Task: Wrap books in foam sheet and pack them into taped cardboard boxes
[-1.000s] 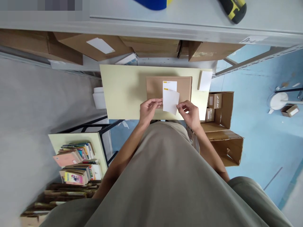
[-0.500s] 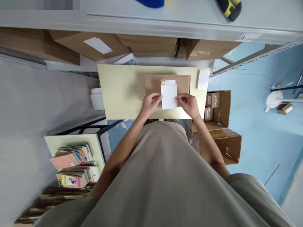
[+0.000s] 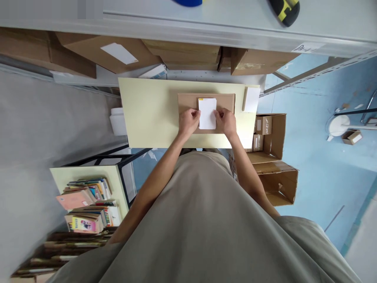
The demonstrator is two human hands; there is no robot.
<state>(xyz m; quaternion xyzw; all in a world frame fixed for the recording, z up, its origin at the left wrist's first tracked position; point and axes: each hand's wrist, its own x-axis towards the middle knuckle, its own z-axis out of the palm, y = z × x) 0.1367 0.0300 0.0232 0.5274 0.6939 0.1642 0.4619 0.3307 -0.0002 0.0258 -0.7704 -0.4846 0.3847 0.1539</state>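
Note:
A white paper sheet [image 3: 207, 113] with a small yellow mark at its top left corner lies over the middle of a flat brown cardboard box [image 3: 187, 102]. My left hand [image 3: 188, 122] pinches the sheet's left edge between thumb and fingers. On the opposite edge, my right hand [image 3: 226, 122] holds it the same way. Both hands are closed and rest low over the box. Whether the sheet lies fully against the cardboard I cannot tell. The box sits on a pale yellow tabletop [image 3: 147, 114].
A stack of white sheets [image 3: 252, 99] lies at the table's right end. Behind, a grey shelf [image 3: 206, 29] spans above cardboard boxes [image 3: 188, 55]. Open cartons [image 3: 277, 135] stand to the right. Books [image 3: 85, 208] are piled on a lower left table [image 3: 57, 177].
Both hands have moved slightly away from me and closer together with the sheet. It now covers the white paper whose yellow-marked top edge showed behind it before.

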